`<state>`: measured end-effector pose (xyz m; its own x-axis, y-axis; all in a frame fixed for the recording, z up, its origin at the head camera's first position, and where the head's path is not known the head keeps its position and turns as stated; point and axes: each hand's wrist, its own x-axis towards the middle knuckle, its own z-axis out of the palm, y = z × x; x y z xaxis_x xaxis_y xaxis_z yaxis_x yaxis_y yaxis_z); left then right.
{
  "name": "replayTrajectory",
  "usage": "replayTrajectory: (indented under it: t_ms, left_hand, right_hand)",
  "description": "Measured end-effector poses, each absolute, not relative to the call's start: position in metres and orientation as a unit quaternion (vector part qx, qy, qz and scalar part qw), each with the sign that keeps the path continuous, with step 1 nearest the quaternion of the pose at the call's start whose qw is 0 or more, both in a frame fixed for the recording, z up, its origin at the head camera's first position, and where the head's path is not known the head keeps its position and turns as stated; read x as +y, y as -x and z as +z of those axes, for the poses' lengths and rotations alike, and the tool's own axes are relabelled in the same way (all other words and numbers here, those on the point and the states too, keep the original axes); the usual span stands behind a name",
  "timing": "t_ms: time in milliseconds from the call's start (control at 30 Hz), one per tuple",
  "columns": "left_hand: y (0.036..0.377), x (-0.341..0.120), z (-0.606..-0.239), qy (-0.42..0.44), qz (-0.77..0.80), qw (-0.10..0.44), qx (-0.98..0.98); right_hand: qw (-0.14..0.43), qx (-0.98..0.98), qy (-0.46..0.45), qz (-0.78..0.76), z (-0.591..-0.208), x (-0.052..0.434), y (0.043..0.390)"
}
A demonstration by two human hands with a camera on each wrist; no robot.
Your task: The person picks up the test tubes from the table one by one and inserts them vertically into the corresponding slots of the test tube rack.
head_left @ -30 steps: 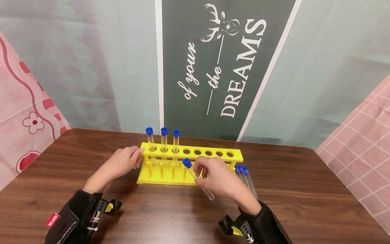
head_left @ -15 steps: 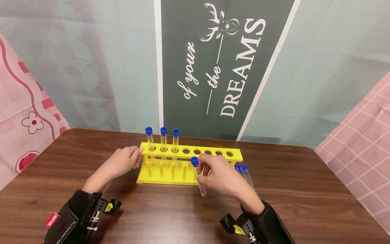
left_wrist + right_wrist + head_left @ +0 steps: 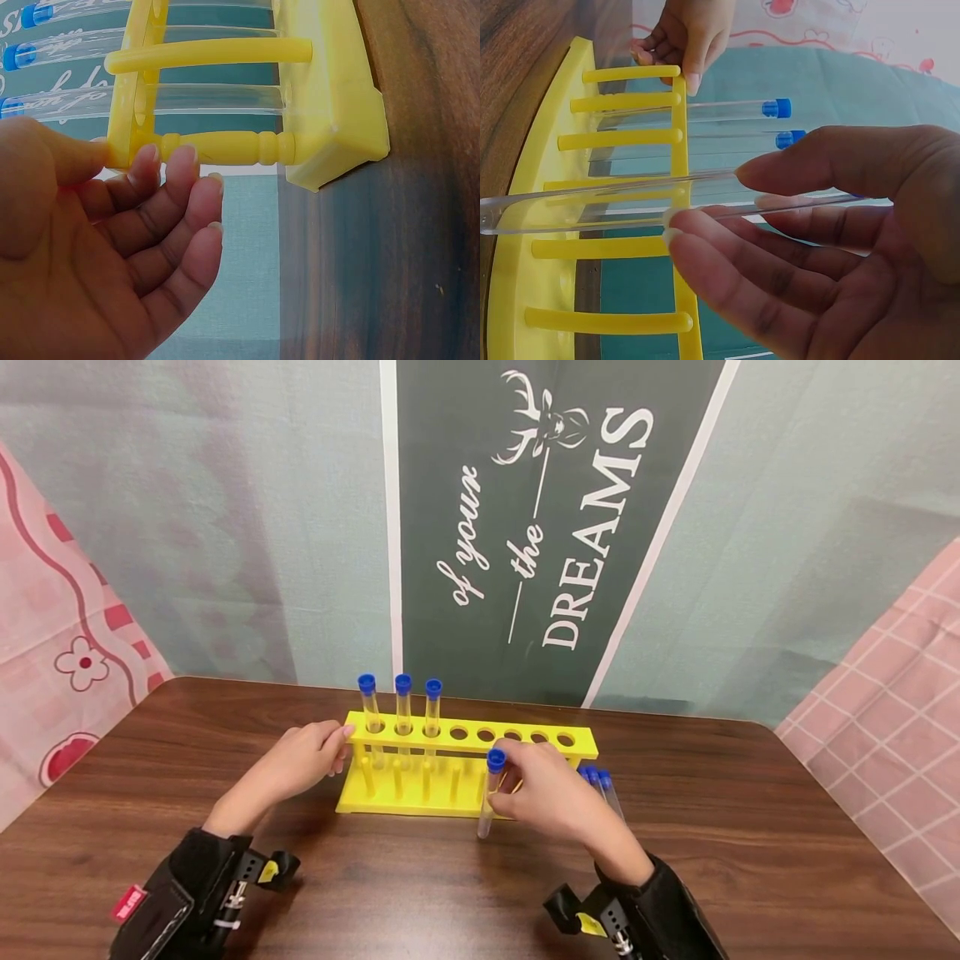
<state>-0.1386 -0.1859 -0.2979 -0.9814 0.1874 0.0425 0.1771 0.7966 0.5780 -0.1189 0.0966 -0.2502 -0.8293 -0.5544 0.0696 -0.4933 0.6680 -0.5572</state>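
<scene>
A yellow test tube rack [image 3: 412,807] stands on the table, with three capped clear test tubes [image 3: 403,685] upright in its left holes. My left hand [image 3: 303,760] pinches the left end of its top bar between thumb and index finger; the other fingers curl loosely beside the end post [image 3: 225,148]. In front of the rack, my right hand [image 3: 551,789] pinches another blue-capped test tube [image 3: 491,783], nearly upright with a slight tilt. The right wrist view shows this tube [image 3: 592,210] between thumb and fingertips, apart from the holes and crossing before the yellow pegs [image 3: 600,247].
Several blue-capped test tubes [image 3: 606,781] lie on the brown wooden table [image 3: 420,893] by the rack's right end, partly hidden behind my right hand. A printed cloth [image 3: 330,527] hangs behind the table. Pink cloths [image 3: 900,735] hang at both sides.
The tube in my right hand has swung from a slant to nearly upright, its cap moving right and its bottom end left. My left hand has stayed on the rack.
</scene>
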Motion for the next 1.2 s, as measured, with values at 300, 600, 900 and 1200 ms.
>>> replayTrajectory:
  t_ms: [300, 600, 900, 1200]
  left_hand:
    - [0.1385, -0.1855, -0.298, -0.097, 0.304, 0.008, 0.948]
    - [0.1386, -0.1856, -0.2988, -0.094, 0.299, 0.005, 0.95]
    - [0.139, -0.1858, -0.2988, -0.1, 0.296, -0.007, 0.95]
    - [0.1387, -0.1859, -0.2993, -0.1, 0.296, -0.01, 0.95]
  right_hand:
    - [0.057, 0.911, 0.283, -0.294, -0.2522, 0.096, 0.1195]
    - [0.063, 0.916, 0.277, -0.283, -0.2534, 0.0961, 0.1201]
    - [0.07, 0.918, 0.269, -0.282, -0.2563, 0.0941, 0.121]
    - [0.075, 0.918, 0.267, -0.283, -0.2547, 0.0943, 0.1199]
